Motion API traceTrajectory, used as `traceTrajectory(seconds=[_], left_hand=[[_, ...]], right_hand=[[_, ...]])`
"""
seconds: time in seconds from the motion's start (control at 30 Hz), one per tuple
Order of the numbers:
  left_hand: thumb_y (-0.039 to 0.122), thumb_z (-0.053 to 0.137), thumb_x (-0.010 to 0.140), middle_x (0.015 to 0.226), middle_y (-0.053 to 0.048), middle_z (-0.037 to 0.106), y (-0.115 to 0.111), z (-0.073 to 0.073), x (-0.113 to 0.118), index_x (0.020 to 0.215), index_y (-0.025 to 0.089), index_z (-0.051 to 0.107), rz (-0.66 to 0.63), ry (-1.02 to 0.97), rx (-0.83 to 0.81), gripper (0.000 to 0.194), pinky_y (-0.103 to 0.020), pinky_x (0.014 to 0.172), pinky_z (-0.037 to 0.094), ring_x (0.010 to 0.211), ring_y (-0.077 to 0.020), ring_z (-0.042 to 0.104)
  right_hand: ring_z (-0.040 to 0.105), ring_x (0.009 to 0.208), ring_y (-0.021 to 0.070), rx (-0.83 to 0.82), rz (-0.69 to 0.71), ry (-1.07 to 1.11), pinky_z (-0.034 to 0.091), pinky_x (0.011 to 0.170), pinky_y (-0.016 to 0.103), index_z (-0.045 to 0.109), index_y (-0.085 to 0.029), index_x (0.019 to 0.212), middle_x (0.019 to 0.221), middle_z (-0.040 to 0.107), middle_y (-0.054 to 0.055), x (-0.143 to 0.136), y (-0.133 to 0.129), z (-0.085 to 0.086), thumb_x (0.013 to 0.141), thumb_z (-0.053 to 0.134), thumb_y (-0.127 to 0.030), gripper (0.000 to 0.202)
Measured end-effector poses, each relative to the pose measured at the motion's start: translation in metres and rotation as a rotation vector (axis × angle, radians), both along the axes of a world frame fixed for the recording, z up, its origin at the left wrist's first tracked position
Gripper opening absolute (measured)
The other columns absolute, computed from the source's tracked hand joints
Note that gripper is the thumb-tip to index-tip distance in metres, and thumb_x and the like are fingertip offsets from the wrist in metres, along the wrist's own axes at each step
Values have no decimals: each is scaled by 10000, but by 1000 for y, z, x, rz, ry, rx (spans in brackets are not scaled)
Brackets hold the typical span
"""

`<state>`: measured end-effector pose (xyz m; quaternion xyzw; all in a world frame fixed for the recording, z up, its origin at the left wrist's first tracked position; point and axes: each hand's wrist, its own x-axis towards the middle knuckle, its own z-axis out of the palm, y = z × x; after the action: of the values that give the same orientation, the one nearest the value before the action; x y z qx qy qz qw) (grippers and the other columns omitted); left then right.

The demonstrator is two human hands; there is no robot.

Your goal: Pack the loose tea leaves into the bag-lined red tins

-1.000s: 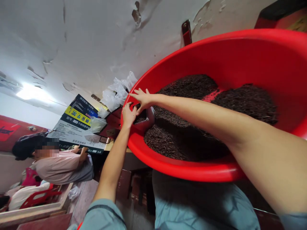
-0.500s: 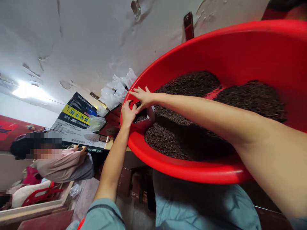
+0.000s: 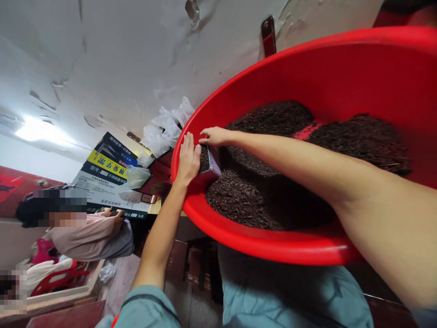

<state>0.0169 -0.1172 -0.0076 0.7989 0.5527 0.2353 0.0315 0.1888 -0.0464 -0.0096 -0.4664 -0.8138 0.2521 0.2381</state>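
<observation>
Presently listed: one large red basin (image 3: 273,246), round, tilted toward the camera, holding a deep load of dark loose tea (image 3: 273,191) heaped in several mounds, with a strip of bare red floor showing between the two far mounds. Small container (image 3: 208,165), set at the basin's near-left rim, filled with the same tea; its material cannot be told. Left hand (image 3: 187,157), fingers straight and together, palm pressed flat against the container's outer side at the rim, not curled round it. Right hand (image 3: 213,135), reaching across the basin on a long bare arm, fingers bent down over the container's top edge, touching it; whether it grips cannot be told. Both hands sit just beside each other with the container between them. Teal sleeves (image 3: 146,307) at the bottom edge. Surroundings, left of the basin: crumpled clear plastic bags (image 3: 167,130) against a peeling white wall (image 3: 129,59); printed cardboard boxes (image 3: 109,175), blue, yellow and white, lying stacked; another person (image 3: 85,237) in a pale pink top, seated low, well apart from the basin; red plastic stool (image 3: 54,282) near that person. Red bracket (image 3: 268,36) fixed on the wall above the basin.
</observation>
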Motion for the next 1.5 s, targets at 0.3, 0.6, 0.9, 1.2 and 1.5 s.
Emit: traceTrajectory(seconds=[0.3, 0.6, 0.9, 1.2, 1.5], left_hand=[[569, 289, 1063, 1752, -131, 183, -7, -6, 7, 1659, 214, 251, -34, 104, -97, 695, -496, 1322, 79, 1635, -256, 72], [757, 449, 939, 1742, -245, 50, -7, -3, 10, 1649, 133, 228, -125, 360, -228, 971, -586, 1295, 5, 1632, -340, -13], [836, 699, 705, 1739, -270, -28, 5, -1, 5, 1667, 155, 117, -192, 401, -293, 1314, -654, 1269, -2, 1611, -423, -88], [807, 541, 863, 1750, -222, 70, -2, -7, 7, 1671, 176, 148, -154, 314, -211, 1098, -611, 1292, -6, 1629, -365, -13], [588, 53, 1067, 1729, -45, 298, 8, 8, -11, 1667, 293, 232, 44, -432, 54, 692, -356, 1314, 191, 1604, -151, 242]], right_hand=[[691, 1190, 260, 83, -62, 1, 490, 976, 306, 757, -126, 1214, 1254, 747, 159, 3, 4, 2, 1079, 447, -347, 404], [657, 1224, 358, 50, -310, -64, 508, 1055, 494, 708, -109, 1321, 1270, 707, 223, 34, 24, -18, 1040, 478, -441, 491], [319, 1486, 549, -75, -260, -319, 341, 1130, 728, 666, -81, 1392, 1566, 441, 289, 40, 24, -51, 962, 642, -502, 602], [696, 1166, 374, 89, -233, -375, 546, 998, 450, 806, -126, 1143, 1158, 749, 218, 41, 17, -29, 867, 753, -191, 288], [734, 1099, 282, 164, -88, -43, 549, 1026, 389, 818, -148, 1121, 1082, 798, 112, 22, 3, 20, 845, 757, -76, 292]])
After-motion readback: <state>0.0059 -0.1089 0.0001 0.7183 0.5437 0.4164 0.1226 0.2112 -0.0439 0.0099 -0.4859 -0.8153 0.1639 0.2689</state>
